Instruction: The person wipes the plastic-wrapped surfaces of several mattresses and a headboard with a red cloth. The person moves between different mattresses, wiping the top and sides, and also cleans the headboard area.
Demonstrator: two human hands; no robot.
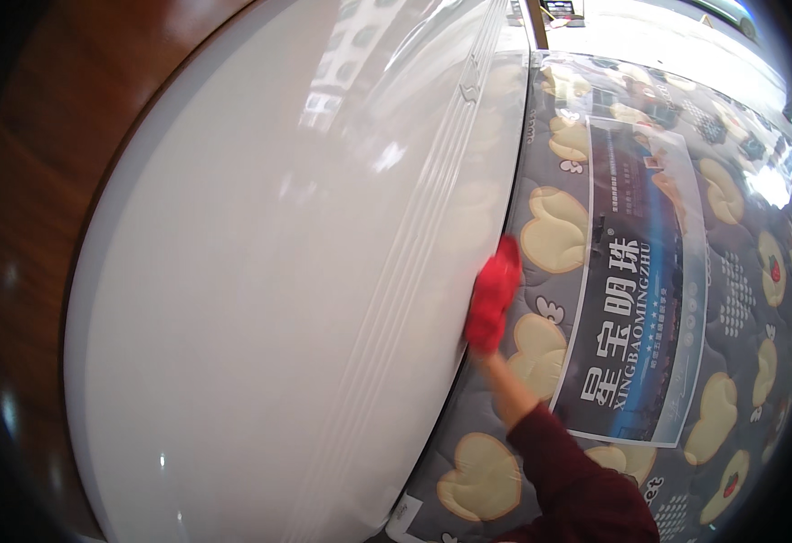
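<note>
My right hand (494, 297) is wholly covered by something red, a glove or a cloth; I cannot tell which, and the separate fingers do not show. It rests at the dark seam between a glossy white panel (260, 262), shaped like a bed's headboard with raised ribbed lines, and a mattress (554, 231) in clear plastic. Grey fabric with cream heart shapes covers the mattress. Bare wrist shows between the red covering and a dark maroon sleeve (577, 471). My left hand is out of the picture.
A printed poster (636, 290) lies on the mattress under the plastic. Brown wood (43, 271) curves along the panel's left side. Beyond the far end are a bright pale floor (631, 27), a narrow wooden upright (535, 25) and part of a vehicle (731, 14).
</note>
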